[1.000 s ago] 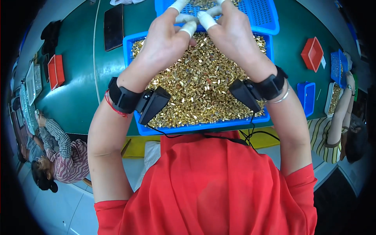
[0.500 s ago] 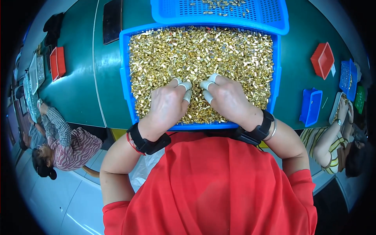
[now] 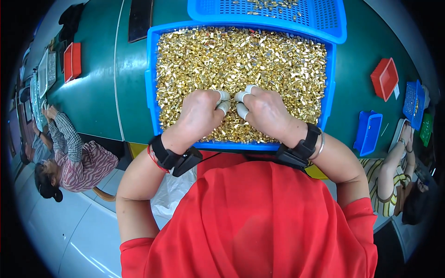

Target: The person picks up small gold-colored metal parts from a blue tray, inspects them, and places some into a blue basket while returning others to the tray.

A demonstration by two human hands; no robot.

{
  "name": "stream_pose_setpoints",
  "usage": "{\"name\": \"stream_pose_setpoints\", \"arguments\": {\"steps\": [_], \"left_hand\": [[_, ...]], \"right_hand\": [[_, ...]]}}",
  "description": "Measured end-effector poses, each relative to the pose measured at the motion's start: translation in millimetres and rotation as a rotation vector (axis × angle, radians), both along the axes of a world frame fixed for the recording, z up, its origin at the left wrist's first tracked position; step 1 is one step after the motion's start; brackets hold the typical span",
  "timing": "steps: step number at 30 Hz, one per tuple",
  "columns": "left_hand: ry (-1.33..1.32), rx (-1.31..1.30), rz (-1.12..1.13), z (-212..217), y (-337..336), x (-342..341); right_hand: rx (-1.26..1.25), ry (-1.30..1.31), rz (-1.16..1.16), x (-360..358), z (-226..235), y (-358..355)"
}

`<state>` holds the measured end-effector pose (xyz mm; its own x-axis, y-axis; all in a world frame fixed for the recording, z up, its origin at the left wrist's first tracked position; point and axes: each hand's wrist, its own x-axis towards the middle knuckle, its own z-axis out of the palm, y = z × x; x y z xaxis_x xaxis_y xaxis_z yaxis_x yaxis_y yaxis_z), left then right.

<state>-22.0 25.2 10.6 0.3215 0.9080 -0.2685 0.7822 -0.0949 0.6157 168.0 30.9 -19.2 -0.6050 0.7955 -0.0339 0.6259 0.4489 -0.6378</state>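
A green table [image 3: 95, 102] spreads left and right. On its near side sits a blue tray [image 3: 153, 83], with a blue perforated basket [image 3: 336, 28] at its far edge. The left hand [image 3: 200, 110] and right hand [image 3: 264, 110] face each other, slightly apart, over the near half of the tray, fingers narrowly bunched; whether they pinch anything, I cannot tell. Pale finger covers [image 3: 224, 95] touch the small gold-coloured pieces [image 3: 241, 60] that fill the tray
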Motion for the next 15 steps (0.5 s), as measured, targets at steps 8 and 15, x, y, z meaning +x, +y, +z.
{"name": "stream_pose_setpoints", "arguments": {"steps": [8, 15], "left_hand": [[0.086, -0.026, -0.067, 1.1, 3.7, 1.3], [0.005, 0.030, -0.072, -2.8, -3.9, -0.7]], "right_hand": [[0.040, -0.032, 0.052, -1.9, 4.0, 2.7], [0.044, 0.014, 0.086, 0.1, 1.8, 3.5]]}}
